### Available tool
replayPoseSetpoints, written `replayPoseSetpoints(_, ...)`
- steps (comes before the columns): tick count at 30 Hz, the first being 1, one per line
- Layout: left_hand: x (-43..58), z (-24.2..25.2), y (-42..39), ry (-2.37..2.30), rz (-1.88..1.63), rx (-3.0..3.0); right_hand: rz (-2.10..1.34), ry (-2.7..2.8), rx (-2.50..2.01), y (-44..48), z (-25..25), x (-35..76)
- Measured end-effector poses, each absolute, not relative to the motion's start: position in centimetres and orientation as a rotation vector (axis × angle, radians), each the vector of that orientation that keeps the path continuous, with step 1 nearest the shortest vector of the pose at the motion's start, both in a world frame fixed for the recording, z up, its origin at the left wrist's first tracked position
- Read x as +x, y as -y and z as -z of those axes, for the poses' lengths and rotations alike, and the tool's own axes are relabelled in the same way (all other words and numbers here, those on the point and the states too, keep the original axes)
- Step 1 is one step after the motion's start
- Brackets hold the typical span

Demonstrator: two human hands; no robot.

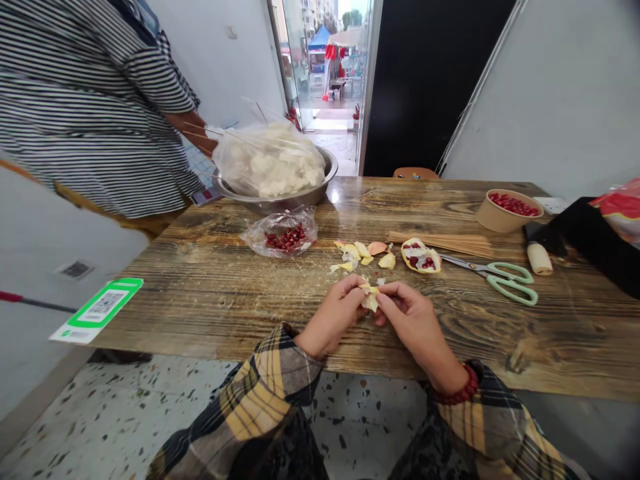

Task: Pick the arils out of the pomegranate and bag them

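Head camera view, looking down over a brown wooden table: a small, pale yellow piece of rind is held just above the table near its front edge, between the two hands of a person in plaid sleeves. By the left hand the piece is pinched between closed thumb and fingertips; by the right hand its other side is gripped the same way, the remaining fingers curled. A dark red beaded bracelet is worn on the right wrist.

Just beyond the hands, yellow and reddish peel scraps are scattered. Beside them, to the right, an opened chunk of pomegranate is seen with red seeds inside, its rind touched or nearly touched by the tips of green-handled scissors. Thin wooden skewers are laid behind. Farther right, red seeds are held in a paper bowl; to the left, more are heaped on a clear plastic bag.

At the far left edge, a metal basin is topped by a plastic-wrapped pale mass, beside which a person in a striped shirt is partly seen.
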State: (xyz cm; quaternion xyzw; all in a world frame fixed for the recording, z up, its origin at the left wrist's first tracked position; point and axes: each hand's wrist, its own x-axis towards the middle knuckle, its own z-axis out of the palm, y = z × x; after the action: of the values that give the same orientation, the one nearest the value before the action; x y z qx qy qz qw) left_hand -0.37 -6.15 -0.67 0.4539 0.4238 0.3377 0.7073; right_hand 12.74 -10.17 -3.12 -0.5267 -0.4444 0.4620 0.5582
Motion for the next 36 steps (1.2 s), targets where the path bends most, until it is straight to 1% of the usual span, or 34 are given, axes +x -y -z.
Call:
replayPoseSetpoints(4,-0.7,0.3,5.9,-0.833,-0.648,0.795,-1.178,0.916,-1.221,10.0,3.0,12.7)
replayPoseSetpoints(7,-0.9,0.3,5.7,-0.787,-0.633,0.709,-1.221,0.829,-1.187,9.8,3.0,13.0)
replayPoseSetpoints(10,-1.1,0.6,5.6,-0.779,-0.681,0.688,-1.153,0.761,-1.166,9.6,3.0,13.9)
replayPoseSetpoints(15,-1.4,1.0,5.5,-0.786,-0.806,0.706,-0.907,0.787,-1.171,8.3,2.7,15.8)
replayPoseSetpoints(22,-1.8,1.1,5.3,-0.852,-0.821,0.801,-0.853,1.193,-1.231,6.1,3.2,15.7)
replayPoseSetpoints(30,-1.7,1.4,5.5,-0.925,-0.758,1.000,-0.839,1.031,-1.274,7.3,4.6,15.6)
replayPoseSetpoints(36,-2.8,0.9,4.5,-0.855,-0.701,1.011,-0.862,1.004,-1.258,7.3,4.7,15.6)
